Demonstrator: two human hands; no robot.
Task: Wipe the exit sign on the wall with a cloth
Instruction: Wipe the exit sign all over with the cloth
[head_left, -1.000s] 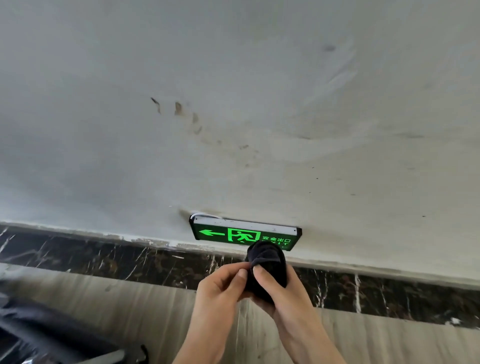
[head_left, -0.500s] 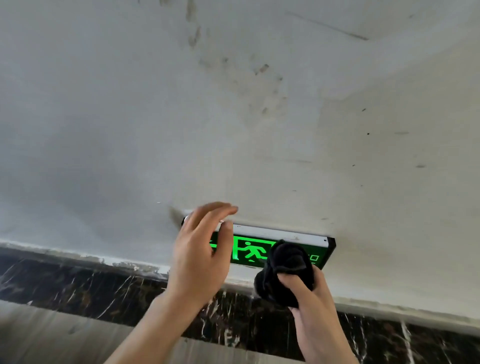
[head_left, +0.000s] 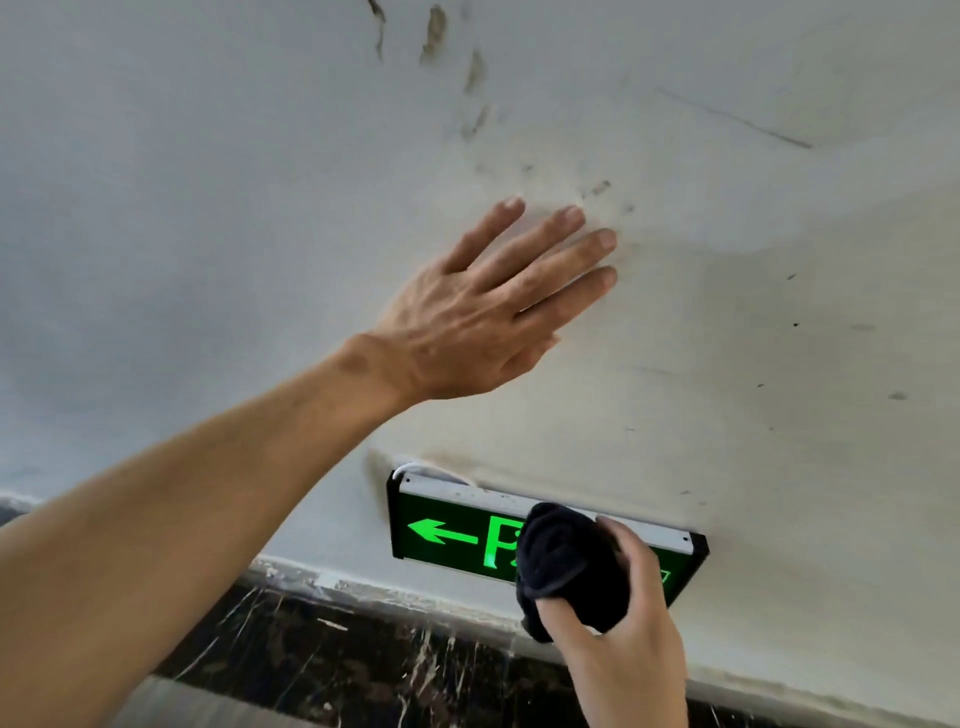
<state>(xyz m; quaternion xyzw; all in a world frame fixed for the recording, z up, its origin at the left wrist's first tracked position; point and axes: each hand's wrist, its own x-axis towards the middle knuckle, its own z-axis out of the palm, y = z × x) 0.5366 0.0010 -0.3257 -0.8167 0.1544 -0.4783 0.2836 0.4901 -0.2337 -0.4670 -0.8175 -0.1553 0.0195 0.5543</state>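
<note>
The exit sign (head_left: 447, 535) is a low green-lit panel with a left arrow and a white top rail, mounted on the wall just above the skirting. A bunched black cloth (head_left: 569, 566) covers the sign's middle and right part. My right hand (head_left: 631, 639) grips the cloth from below and presses it to the sign's face. Well above the sign, my left hand (head_left: 483, 312) lies flat on the wall, fingers spread, holding nothing.
The white wall (head_left: 208, 208) is smudged, with dark marks near the top. A black marble skirting band (head_left: 337, 660) runs below the sign. A white cable (head_left: 415, 470) loops out at the sign's upper left corner.
My left hand let go of the cloth, rose past the sign's left end and now rests flat on the wall above. My right hand brought the cloth up onto the sign. The view came closer.
</note>
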